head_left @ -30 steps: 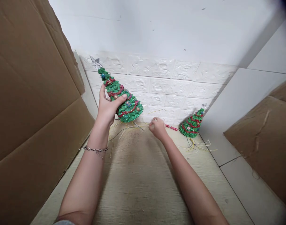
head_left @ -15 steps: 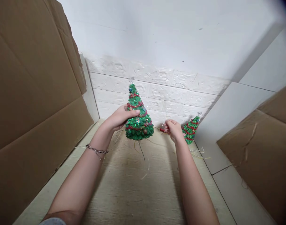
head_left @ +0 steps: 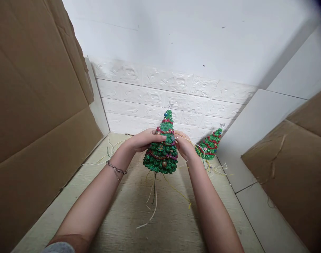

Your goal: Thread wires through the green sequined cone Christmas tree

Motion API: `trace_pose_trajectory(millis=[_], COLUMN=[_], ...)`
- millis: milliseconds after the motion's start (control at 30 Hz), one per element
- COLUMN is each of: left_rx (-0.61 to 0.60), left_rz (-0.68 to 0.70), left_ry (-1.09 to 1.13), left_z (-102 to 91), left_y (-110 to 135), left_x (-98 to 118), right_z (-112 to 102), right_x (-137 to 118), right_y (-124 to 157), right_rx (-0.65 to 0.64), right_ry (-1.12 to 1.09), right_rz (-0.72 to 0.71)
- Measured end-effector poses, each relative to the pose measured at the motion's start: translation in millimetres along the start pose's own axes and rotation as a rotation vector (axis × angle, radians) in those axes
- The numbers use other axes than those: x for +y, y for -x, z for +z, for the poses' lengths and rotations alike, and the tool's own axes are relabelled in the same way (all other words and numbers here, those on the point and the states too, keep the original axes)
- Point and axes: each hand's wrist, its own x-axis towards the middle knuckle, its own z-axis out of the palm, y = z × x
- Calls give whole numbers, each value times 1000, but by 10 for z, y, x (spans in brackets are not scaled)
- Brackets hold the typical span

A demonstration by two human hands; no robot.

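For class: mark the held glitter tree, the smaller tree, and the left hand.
held glitter tree [head_left: 162, 161], head view, on its lower green tiers
smaller tree [head_left: 210, 146], head view, on its middle tiers
left hand [head_left: 146, 140], head view, on the back of the hand

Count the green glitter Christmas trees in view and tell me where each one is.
2. One green glitter Christmas tree is held upright between the left hand and right hand; a second tree sits farther right, by the white brick-pattern wall.

The small Christmas tree [head_left: 160, 164] glitters green — red tinsel bands [head_left: 158, 156] wind around it.
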Motion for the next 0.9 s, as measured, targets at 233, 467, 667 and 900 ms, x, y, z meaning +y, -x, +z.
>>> trace_pose_trajectory(millis=[233,467,667,900], left_rx=[10,-16,5,57], left_rz=[1,-31,-43,-87], left_ry=[-38,-90,-204,-359], left_z=[7,60,40,66], left_y=[-3,-42,-52,-38], left_x=[0,-52,-60,-23], right_z=[-36,4,-34,-275], right_x=[0,7,-155,-499], right_y=[-4,30,54,127], right_rx=[58,-121,-13,201], right_ry=[-80,-29,-109,-343], right_rz=[-3,-16,3,-102])
